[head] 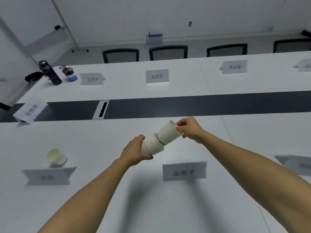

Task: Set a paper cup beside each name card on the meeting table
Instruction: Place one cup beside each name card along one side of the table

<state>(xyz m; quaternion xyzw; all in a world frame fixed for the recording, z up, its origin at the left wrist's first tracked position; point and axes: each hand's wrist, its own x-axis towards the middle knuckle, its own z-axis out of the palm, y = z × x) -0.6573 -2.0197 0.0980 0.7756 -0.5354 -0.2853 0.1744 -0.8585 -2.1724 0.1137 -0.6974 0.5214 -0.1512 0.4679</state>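
My left hand [134, 151] grips a stack of white paper cups [152, 145] held sideways above the white meeting table [117, 190]. My right hand [190, 128] pinches the rim of the top paper cup [167, 132], which is partly drawn out of the stack. Just below the hands stands a name card [184, 171]. To the left, one paper cup [56, 158] stands behind another name card [48, 176]. A third near-side name card [296, 164] shows at the right edge. More name cards [157, 76] line the far side, with none of them having a cup.
A dark strip with a cable hatch [101, 109] runs down the table's middle. At the far left end stand a dark bottle [49, 73], a blue pen holder [69, 74] and a tilted name card [30, 110]. Black chairs [168, 52] line the far side.
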